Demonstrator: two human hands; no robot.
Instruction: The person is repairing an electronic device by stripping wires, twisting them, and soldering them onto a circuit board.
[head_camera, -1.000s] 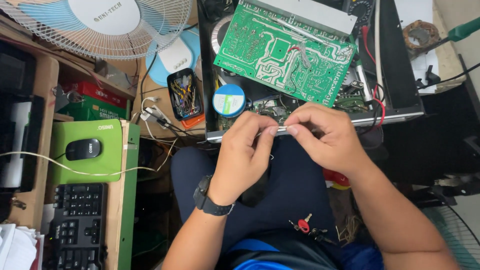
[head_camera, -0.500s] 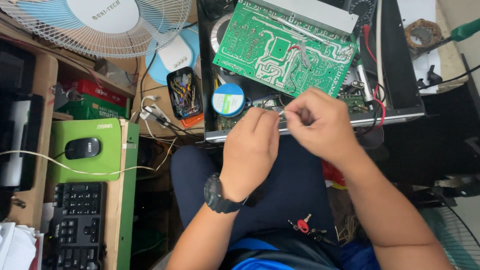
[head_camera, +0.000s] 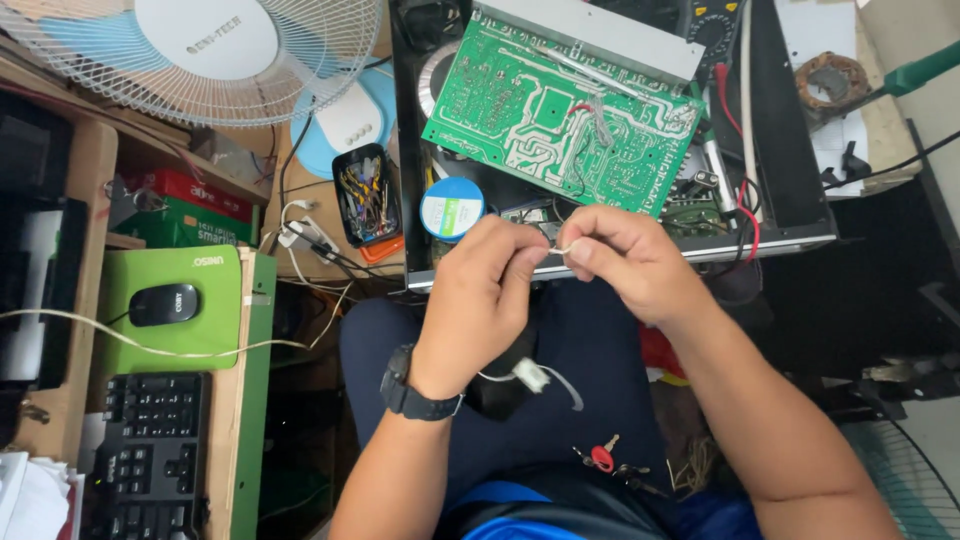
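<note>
My left hand (head_camera: 480, 300) and my right hand (head_camera: 620, 260) meet above my lap, both pinching a thin white wire (head_camera: 558, 249) between their fingertips. The wire runs down under my left palm to a small white connector (head_camera: 530, 375) hanging over my thigh. Just beyond the hands lies an open black metal chassis (head_camera: 790, 190) with a green circuit board (head_camera: 560, 120) tilted up inside it. A black watch (head_camera: 405, 390) sits on my left wrist.
A blue round tin (head_camera: 452, 208) and a black tray of small parts (head_camera: 368, 195) sit left of the chassis. A white fan (head_camera: 200, 50), a black mouse (head_camera: 163, 304) on a green pad and a black keyboard (head_camera: 150, 450) are at the left. Keys (head_camera: 600, 457) lie on my lap.
Both hands have drawn slightly back from the chassis edge, still pinching the wire. The white connector now hangs visible below my left palm.
</note>
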